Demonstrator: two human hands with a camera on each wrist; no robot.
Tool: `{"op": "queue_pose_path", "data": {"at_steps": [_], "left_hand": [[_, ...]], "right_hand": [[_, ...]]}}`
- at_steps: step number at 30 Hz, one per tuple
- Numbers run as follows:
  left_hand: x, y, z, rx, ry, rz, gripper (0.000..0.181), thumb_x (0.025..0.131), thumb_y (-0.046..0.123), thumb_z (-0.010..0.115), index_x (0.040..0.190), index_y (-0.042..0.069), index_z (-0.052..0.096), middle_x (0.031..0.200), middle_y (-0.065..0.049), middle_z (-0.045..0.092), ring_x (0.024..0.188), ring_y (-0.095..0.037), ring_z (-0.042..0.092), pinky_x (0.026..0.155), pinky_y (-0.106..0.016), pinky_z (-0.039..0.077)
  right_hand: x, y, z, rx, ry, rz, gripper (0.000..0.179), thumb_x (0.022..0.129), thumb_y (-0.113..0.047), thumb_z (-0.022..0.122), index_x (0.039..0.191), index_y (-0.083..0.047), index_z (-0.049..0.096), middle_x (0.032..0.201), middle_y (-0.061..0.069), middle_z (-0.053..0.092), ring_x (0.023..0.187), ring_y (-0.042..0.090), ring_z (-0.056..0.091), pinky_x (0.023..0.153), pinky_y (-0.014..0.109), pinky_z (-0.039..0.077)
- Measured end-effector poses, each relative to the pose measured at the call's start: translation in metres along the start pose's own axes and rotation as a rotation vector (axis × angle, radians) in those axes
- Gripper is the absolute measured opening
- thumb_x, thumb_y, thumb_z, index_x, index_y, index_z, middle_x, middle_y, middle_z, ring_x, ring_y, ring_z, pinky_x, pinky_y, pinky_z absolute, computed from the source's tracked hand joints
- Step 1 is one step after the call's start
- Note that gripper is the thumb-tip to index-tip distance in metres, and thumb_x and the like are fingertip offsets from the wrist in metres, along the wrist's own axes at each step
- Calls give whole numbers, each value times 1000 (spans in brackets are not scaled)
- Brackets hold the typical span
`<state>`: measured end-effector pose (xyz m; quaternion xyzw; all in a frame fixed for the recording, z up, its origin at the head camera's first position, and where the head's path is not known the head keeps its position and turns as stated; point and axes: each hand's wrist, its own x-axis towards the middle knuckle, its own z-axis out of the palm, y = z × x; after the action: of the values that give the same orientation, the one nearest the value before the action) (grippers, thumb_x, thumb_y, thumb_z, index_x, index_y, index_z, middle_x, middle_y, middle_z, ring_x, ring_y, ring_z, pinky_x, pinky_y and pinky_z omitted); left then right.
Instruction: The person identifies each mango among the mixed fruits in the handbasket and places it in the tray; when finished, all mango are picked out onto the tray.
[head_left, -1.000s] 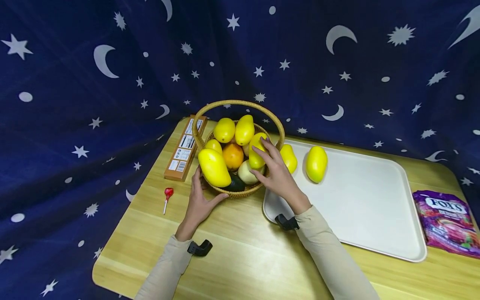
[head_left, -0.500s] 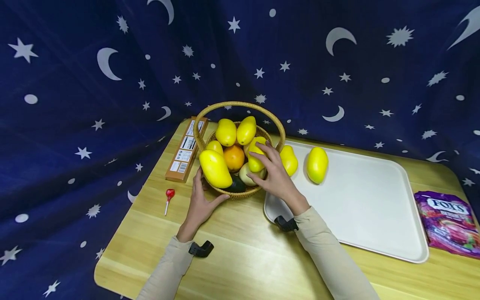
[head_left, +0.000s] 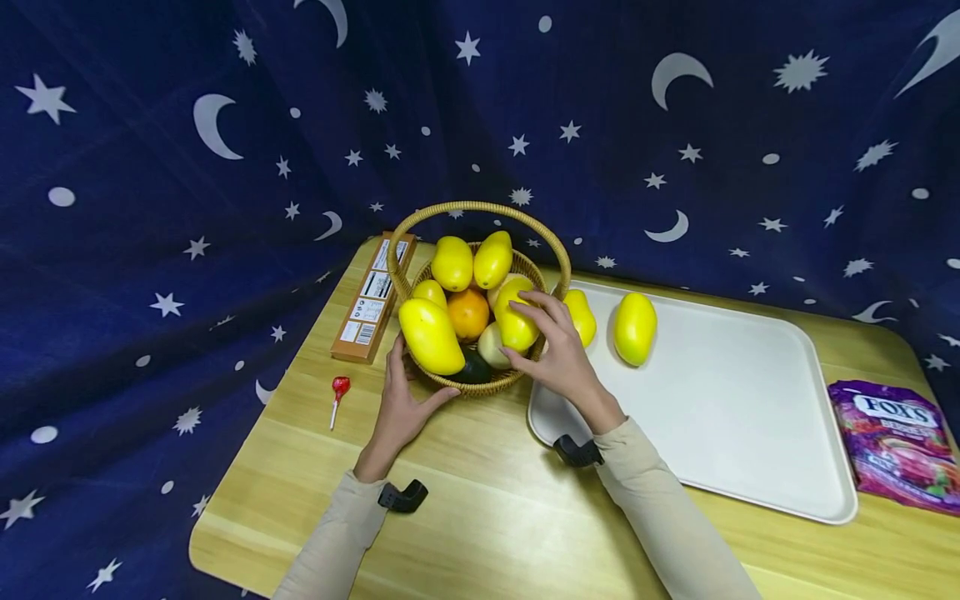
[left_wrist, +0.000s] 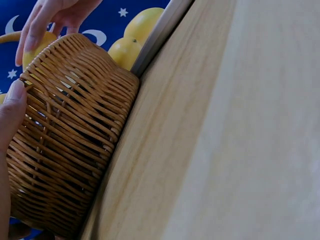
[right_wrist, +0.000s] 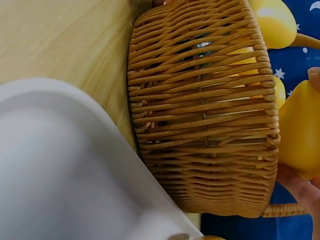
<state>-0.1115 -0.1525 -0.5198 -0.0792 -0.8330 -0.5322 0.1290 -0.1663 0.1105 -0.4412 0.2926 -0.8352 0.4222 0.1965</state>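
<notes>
The wicker basket (head_left: 491, 386) is filled with yellow mangoes, an orange (head_left: 468, 315), a pale round fruit (head_left: 492, 346) and a dark green fruit (head_left: 471, 369). My left hand (head_left: 401, 412) grips the basket's near left side, thumb up by the rim; in the left wrist view that thumb (left_wrist: 14, 102) lies against the weave. At the basket's right side, my right hand (head_left: 562, 358) holds a mango (head_left: 516, 315) over the pale fruit. The right wrist view has this mango (right_wrist: 300, 130) just above the rim, with only part of the hand visible.
A white tray (head_left: 720, 400) to the right bears two mangoes, one (head_left: 635, 329) standing apart and one (head_left: 579, 317) beside the basket. A purple candy bag (head_left: 896, 442) lies beyond it. Left are a long orange box (head_left: 373, 298) and a red lollipop (head_left: 340, 390).
The mango in my right hand has shifted slightly toward me and down onto the pale fruit's side, its tilt changing. My left hand keeps its grip on the basket.
</notes>
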Motion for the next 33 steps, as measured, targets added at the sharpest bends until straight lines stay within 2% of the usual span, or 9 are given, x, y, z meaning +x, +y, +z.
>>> {"op": "queue_pose_path", "data": {"at_steps": [8, 13, 15, 19, 22, 28, 33], "left_hand": [[0, 1, 1, -19, -1, -17, 120, 73, 24, 88, 158, 29, 3, 149, -14, 31, 124, -30, 47, 95, -46, 45], [0, 1, 2, -22, -3, -26, 120, 73, 25, 88, 158, 30, 3, 151, -13, 30, 123, -29, 48, 95, -46, 45], [0, 0, 1, -19, -3, -28, 120, 73, 26, 88, 158, 30, 3, 150, -13, 30, 121, -28, 49, 94, -45, 46], [0, 0, 0, -7, 3, -20, 121, 73, 25, 89, 158, 28, 3, 148, -14, 32, 117, -28, 50, 91, -44, 46], [0, 0, 1, -9, 3, -18, 121, 73, 25, 88, 158, 27, 3, 148, -15, 32, 117, -29, 49, 91, -44, 46], [0, 0, 1, -4, -3, -19, 121, 73, 27, 88, 158, 28, 2, 148, -14, 32, 117, -28, 50, 91, -43, 46], [-1, -1, 2, -17, -2, -18, 121, 73, 24, 88, 158, 28, 3, 149, -14, 31, 118, -28, 50, 90, -42, 46]], "right_hand": [[-7, -5, -9, 12, 44, -8, 61, 71, -17, 84, 127, -8, 62, 136, 14, 52, 129, 33, 42, 105, 49, 37], [-16, -8, -17, 10, 90, -52, 61, 69, -18, 85, 125, -7, 64, 135, 15, 54, 128, 36, 43, 109, 46, 35], [-21, -9, -20, 9, 109, -70, 61, 70, -22, 84, 126, -6, 64, 135, 15, 54, 127, 37, 44, 110, 41, 34], [-32, -14, -23, 13, 139, -93, 60, 77, -35, 80, 126, -4, 64, 134, 16, 55, 126, 39, 45, 110, 29, 34], [-41, -18, -25, 20, 162, -112, 60, 82, -41, 76, 125, -1, 64, 132, 19, 55, 125, 41, 46, 112, 28, 33], [-64, -28, -33, 15, 204, -125, 57, 85, -43, 72, 120, 1, 66, 128, 23, 57, 123, 43, 47, 113, 27, 34], [-89, -26, -35, -6, 190, -90, 57, 85, -45, 71, 118, 0, 67, 126, 23, 58, 122, 43, 47, 110, 21, 35]]}}
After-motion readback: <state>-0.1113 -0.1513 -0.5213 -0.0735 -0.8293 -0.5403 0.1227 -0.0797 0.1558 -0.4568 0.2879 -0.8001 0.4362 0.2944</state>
